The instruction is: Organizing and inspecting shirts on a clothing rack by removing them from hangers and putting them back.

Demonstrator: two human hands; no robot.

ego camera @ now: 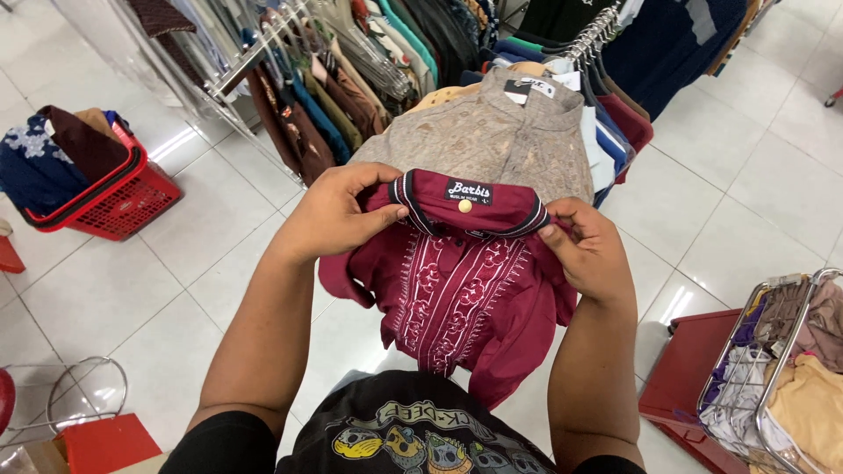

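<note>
A maroon shirt (465, 290) with a pale embroidered front panel and a striped collar hangs in front of me. My left hand (338, 215) grips its collar at the left shoulder. My right hand (588, 250) pinches the collar at the right shoulder. Both hands hold the shirt up above the white tiled floor. Just beyond it hangs a beige patterned shirt (492, 140) at the front of a clothes rack.
A clothes rack (351, 61) full of hung shirts runs across the back. A red shopping basket (105, 197) with folded clothes stands at the left. A wire basket (781, 369) of garments stands on a red platform at the right.
</note>
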